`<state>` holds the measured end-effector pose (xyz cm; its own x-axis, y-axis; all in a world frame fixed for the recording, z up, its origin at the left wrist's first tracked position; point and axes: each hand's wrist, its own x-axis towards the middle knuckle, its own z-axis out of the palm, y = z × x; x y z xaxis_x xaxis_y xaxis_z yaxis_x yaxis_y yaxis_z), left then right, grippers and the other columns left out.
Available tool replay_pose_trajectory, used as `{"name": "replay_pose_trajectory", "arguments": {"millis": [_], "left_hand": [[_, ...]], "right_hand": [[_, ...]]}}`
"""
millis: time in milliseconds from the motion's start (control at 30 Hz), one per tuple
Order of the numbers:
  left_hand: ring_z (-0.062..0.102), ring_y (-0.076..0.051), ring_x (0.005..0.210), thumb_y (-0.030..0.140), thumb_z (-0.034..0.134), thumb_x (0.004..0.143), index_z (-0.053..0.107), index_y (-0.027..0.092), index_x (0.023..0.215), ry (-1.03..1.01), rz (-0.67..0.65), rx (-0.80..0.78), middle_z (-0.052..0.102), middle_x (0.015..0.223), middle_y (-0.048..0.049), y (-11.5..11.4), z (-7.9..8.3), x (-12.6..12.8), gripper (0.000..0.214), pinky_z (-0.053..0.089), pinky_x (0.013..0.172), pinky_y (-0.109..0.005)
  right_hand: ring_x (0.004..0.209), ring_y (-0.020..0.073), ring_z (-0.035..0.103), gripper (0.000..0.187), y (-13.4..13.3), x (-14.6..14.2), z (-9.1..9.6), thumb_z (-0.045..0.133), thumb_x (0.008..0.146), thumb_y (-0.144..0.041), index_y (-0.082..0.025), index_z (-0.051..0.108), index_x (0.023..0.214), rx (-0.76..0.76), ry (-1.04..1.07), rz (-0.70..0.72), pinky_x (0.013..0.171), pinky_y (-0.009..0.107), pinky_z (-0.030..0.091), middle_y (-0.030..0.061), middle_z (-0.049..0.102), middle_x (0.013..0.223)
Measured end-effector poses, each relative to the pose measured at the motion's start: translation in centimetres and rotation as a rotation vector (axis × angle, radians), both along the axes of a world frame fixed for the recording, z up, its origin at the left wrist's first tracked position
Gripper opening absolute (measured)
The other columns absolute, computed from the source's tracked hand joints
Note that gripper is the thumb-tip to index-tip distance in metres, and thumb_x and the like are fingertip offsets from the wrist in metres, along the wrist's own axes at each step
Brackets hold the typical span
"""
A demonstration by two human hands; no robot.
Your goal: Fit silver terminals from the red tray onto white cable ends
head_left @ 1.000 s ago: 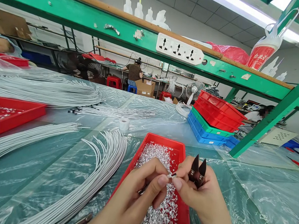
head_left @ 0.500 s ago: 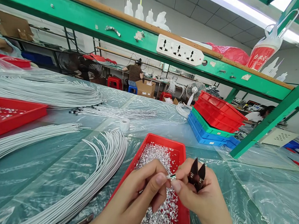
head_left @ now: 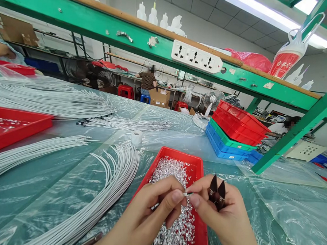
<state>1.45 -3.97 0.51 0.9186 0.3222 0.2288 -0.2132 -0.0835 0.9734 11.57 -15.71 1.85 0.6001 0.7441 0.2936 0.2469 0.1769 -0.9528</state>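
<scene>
My left hand (head_left: pixel 147 216) pinches the end of a thin white wire, and a small metal terminal (head_left: pixel 188 193) sits at that tip, between the fingertips of both hands. My right hand (head_left: pixel 224 220) grips the terminal with thumb and forefinger and also holds small dark cutters (head_left: pixel 217 193) in the palm, their jaws pointing up. Both hands hover over a red tray (head_left: pixel 196 164) filled with several shiny metal terminals (head_left: pixel 174 174). A fan of white wires (head_left: pixel 113 185) lies on the plastic-covered table to the left of the tray.
Another red tray (head_left: pixel 20 126) with a few terminals sits at the left. More white wire bundles (head_left: pixel 52 100) lie behind. Stacked red, green and blue bins (head_left: pixel 234 131) stand at the right by a green frame post (head_left: pixel 297 129). A tape roll (head_left: pixel 136 136) lies mid-table. People work in the background.
The hands have stayed together at the wire tip, sinking slightly lower in view. The cutters' jaws have shifted a little to the right.
</scene>
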Motion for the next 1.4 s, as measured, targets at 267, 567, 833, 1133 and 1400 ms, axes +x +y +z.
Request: {"name": "replay_pose_trajectory", "arguments": {"millis": [267, 567, 833, 1133, 1400], "left_hand": [[0.026, -0.01, 0.051, 0.039, 0.057, 0.086, 0.051, 0.022, 0.077, 0.001, -0.018, -0.122, 0.036, 0.056, 0.0094, -0.2, -0.4, 0.2, 0.02, 0.019, 0.049, -0.027], [0.037, -0.011, 0.051, 0.033, 0.052, 0.091, 0.053, 0.021, 0.071, -0.042, 0.029, -0.062, 0.048, 0.054, 0.0061, -0.1, -0.6, 0.1, 0.023, 0.025, 0.051, -0.028], [0.026, -0.008, 0.046, 0.054, 0.051, 0.094, 0.05, 0.021, 0.074, -0.043, -0.201, -0.223, 0.046, 0.05, 0.0075, 0.5, -1.2, 0.4, 0.038, 0.02, 0.046, -0.024], [0.024, -0.005, 0.041, 0.048, 0.049, 0.098, 0.051, 0.021, 0.081, -0.106, -0.305, -0.299, 0.05, 0.052, 0.008, 1.1, -1.8, 1.0, 0.032, 0.017, 0.039, -0.018], [0.019, -0.005, 0.038, 0.046, 0.054, 0.096, 0.051, 0.021, 0.08, -0.131, -0.259, -0.294, 0.046, 0.047, 0.0105, 1.3, -2.0, 1.0, 0.03, 0.016, 0.037, -0.016]], "right_hand": [[0.048, 0.0089, 0.024, 0.009, -0.1, 0.7, -0.3, 0.062, 0.08, -0.014, -0.021, 0.067, 0.077, -0.031, -0.1, 0.028, 0.045, 0.022, 0.019, -0.0098, 0.031, 0.053], [0.048, 0.0098, 0.021, 0.006, 0.2, -0.9, 0.5, 0.065, 0.071, -0.019, -0.021, 0.065, 0.065, -0.025, 0.021, -0.129, 0.049, 0.026, 0.02, -0.0103, 0.028, 0.05], [0.048, 0.0098, 0.02, 0.004, 0.4, -1.1, 0.6, 0.065, 0.068, -0.02, -0.021, 0.064, 0.065, -0.013, 0.084, -0.132, 0.048, 0.026, 0.018, -0.0101, 0.03, 0.05], [0.048, 0.0101, 0.025, 0.007, -0.2, 0.0, 0.0, 0.064, 0.078, -0.021, -0.021, 0.067, 0.071, -0.055, -0.054, -0.045, 0.047, 0.024, 0.021, -0.0085, 0.031, 0.052], [0.054, 0.0123, 0.032, 0.015, 0.9, 1.3, -0.4, 0.06, 0.085, -0.028, -0.019, 0.065, 0.074, -0.045, -0.144, -0.17, 0.048, 0.023, 0.027, -0.0042, 0.037, 0.059]]}}
